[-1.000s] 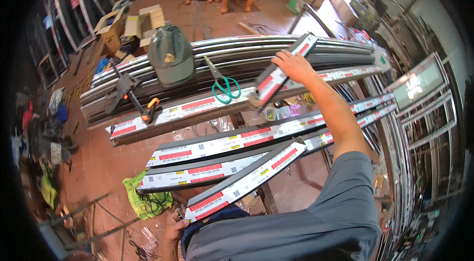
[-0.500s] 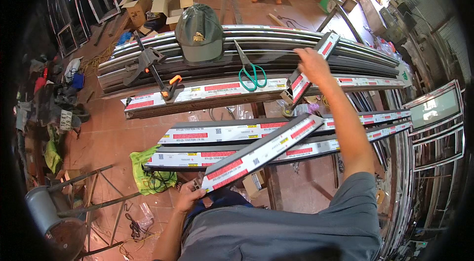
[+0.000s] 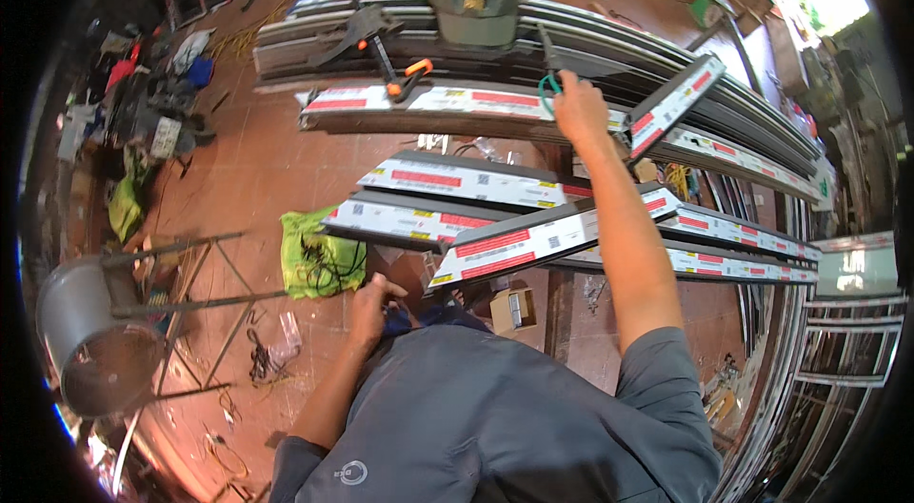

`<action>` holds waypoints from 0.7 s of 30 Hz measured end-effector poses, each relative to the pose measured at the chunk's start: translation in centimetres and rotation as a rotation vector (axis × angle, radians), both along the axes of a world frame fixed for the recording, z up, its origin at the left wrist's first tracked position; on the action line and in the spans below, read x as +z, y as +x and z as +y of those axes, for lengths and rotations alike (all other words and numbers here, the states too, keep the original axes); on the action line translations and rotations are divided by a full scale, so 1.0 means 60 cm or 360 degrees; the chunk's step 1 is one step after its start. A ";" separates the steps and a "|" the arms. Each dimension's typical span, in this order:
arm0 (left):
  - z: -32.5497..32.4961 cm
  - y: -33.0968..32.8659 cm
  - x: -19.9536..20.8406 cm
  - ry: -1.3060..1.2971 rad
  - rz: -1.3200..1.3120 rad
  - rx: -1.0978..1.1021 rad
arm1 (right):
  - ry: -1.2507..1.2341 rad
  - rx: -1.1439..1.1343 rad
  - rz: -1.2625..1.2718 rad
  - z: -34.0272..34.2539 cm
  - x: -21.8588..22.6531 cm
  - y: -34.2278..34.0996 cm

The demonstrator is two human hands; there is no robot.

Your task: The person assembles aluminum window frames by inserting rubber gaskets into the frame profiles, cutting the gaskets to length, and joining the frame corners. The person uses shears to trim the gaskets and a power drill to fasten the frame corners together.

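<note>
My right hand (image 3: 581, 111) reaches over the stacked profiles, its fingers closed on the teal handle of the scissors (image 3: 546, 94); the blades point away from me, and the hand hides part of the handle. Close to my body, my left hand (image 3: 374, 305) is empty, its fingers loosely bent and apart. It is just left of the lower end of a short mitre-cut metal profile (image 3: 533, 244) with a white-and-red film. That profile lies slantwise across two longer film-covered profiles (image 3: 419, 210). Another short profile (image 3: 674, 105) rests on the stack, right of my right hand.
A dark cap (image 3: 473, 3) and a black-and-orange clamp (image 3: 405, 82) sit on the long profile stack (image 3: 476, 101). Left of me are a yellow-green bag (image 3: 319, 256) with dark cords and a grey cylinder (image 3: 90, 336) on a metal frame. A small open carton (image 3: 514, 311) lies near me.
My left hand has let go of the slanted short profile and drawn back. My right hand has left the other short profile and moved left onto the scissors. The view has shifted.
</note>
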State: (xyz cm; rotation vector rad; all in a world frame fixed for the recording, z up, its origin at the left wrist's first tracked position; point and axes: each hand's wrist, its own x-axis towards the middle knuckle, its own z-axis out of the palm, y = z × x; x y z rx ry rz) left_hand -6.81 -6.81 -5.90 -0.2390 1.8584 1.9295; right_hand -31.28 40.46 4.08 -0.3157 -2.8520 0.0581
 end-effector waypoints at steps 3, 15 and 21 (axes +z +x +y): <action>-0.037 0.027 0.026 0.0281 -0.0126 0.0589 | -0.0107 0.0075 0.0016 0.006 0.005 -0.011; -0.113 -0.036 0.077 0.0007 0.0126 0.0181 | -0.2289 0.0523 0.0559 -0.196 0.173 0.227; -0.136 -0.109 0.098 0.0241 0.0267 -0.0153 | -0.2915 0.0491 -0.0406 -0.392 0.137 0.391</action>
